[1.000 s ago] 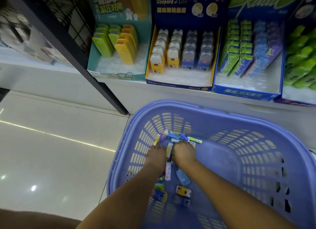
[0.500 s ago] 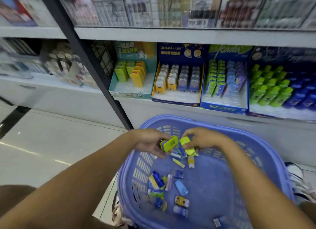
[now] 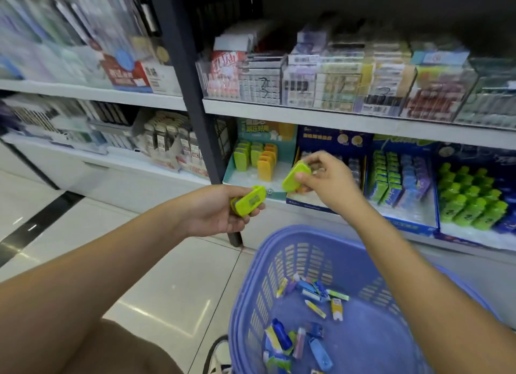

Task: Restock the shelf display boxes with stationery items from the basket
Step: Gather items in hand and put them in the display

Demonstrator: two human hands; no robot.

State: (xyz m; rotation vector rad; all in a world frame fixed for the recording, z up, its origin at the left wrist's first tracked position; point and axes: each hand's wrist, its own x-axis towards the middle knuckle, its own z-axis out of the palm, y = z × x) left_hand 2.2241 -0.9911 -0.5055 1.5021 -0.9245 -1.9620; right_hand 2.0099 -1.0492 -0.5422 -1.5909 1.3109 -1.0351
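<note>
Green case in pinch of left hand, second case in pinch of right hand.

One lime-green case lies gripped in the left hand. A second green case, tilted, is pinched by the right hand before the teal display box (part-filled with green and yellow ones). Loose packets lie in the purple basket.

Teal box front bare; post alongside
</note>
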